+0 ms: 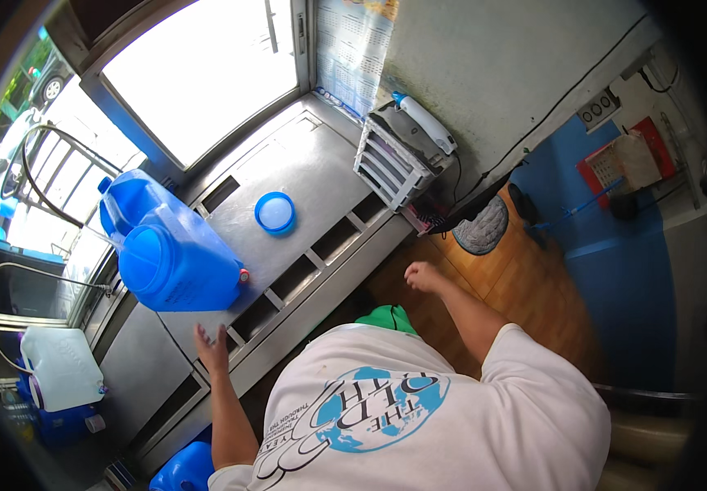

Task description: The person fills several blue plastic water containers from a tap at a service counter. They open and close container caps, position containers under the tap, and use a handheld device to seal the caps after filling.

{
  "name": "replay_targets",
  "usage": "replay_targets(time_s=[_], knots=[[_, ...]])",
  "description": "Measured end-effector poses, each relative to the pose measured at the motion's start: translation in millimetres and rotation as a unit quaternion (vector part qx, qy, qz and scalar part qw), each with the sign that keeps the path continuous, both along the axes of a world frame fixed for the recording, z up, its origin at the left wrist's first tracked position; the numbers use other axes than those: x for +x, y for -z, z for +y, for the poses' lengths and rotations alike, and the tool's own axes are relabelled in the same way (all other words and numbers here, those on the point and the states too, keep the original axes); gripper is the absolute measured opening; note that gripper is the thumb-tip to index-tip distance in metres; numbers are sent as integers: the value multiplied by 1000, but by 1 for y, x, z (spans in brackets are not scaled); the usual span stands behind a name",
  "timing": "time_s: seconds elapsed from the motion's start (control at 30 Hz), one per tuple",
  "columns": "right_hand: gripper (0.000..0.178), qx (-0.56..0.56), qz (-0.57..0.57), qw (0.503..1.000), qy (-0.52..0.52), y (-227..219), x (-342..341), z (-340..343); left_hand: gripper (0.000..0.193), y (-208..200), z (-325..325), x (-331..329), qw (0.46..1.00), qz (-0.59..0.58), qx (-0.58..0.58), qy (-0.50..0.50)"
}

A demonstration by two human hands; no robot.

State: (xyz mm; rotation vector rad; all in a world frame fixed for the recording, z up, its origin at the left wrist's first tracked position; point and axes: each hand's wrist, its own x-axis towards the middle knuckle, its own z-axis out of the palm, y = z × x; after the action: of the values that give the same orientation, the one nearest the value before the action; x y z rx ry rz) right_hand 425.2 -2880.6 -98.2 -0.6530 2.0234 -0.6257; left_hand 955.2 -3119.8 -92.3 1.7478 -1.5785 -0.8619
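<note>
A large blue water jug (175,254) with a handle and a small red-and-white spout cap stands on the steel counter to my left. Just short of its near side, my left hand (212,348) is raised with fingers apart, holding nothing, and a gap shows between hand and jug. To the jug's right lies a round blue lid (275,213) with a pale centre, flat on the metal. My right hand (424,277) hangs over the tiled floor beyond the counter's front edge. Its fingers are curled in and nothing shows in them.
Rectangular slots cut the steel counter (243,172). A grey slatted rack (394,168) stands at its right end, with a blue-and-white device (425,123) on top. A white jug (60,368) sits far left, beside a hose. Another blue container (185,468) is below.
</note>
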Motion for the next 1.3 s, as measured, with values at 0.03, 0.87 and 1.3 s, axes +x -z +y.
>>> replay_targets(time_s=[0.03,0.87,1.3], knots=[[9,-108,0,992,68,13,-26,-17,70,60,28,43,994,85,66,-3],[16,-174,-21,976,132,-39,-196,1,57,8,202,-184,824,-151,506,206],[15,-90,478,859,-162,8,-212,-81,51,-34,139,-303,813,-175,420,364]])
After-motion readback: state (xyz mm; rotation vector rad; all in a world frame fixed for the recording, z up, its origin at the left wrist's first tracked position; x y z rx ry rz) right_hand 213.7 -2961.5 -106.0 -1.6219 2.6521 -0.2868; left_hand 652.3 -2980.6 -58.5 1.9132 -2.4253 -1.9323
